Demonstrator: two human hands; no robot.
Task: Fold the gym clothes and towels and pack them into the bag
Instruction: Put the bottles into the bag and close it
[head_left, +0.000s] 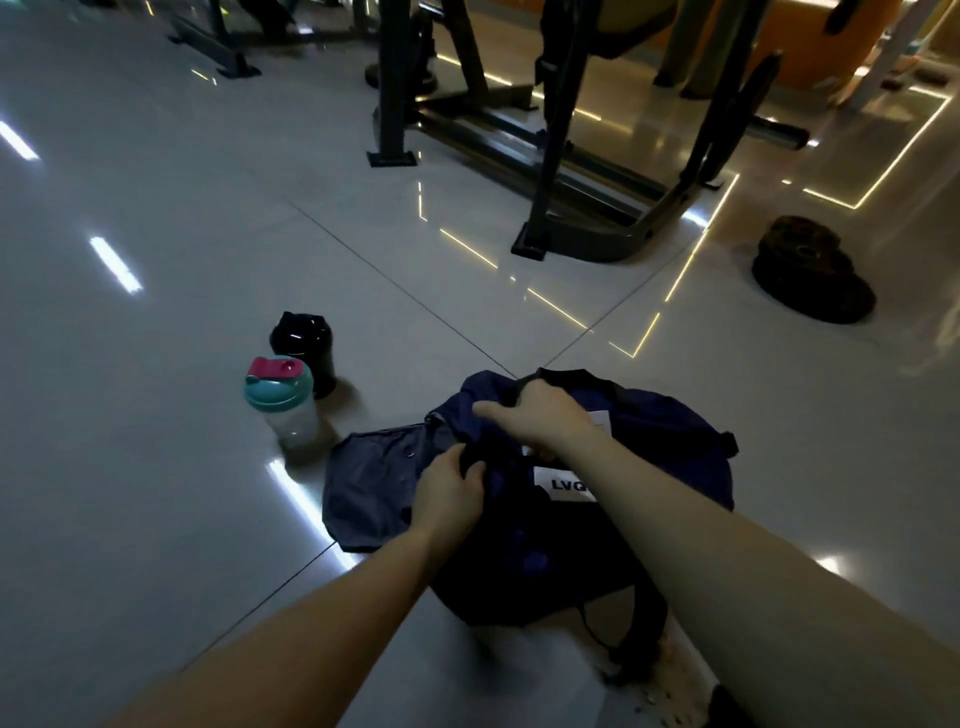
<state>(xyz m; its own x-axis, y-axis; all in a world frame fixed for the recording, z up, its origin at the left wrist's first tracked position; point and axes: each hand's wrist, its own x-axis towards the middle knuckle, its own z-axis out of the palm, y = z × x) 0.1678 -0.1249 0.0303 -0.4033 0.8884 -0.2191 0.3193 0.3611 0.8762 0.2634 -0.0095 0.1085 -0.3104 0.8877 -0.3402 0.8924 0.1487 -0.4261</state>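
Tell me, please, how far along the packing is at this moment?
Done: nothing certain, because the inside of the bag is hidden. In hand: the left hand and the right hand both grip dark fabric at the top of the bag. Left: a grey-blue cloth lies spread on the floor beside the bag, not folded. No towels are in view.

Left forearm (311, 613) bare from 7 o'clock, right forearm (737, 551) bare from 4 o'clock; left hand (449, 493), right hand (540, 415) bare too (dark patch (727, 704) at 5 o'clock, unclear whether clothing).
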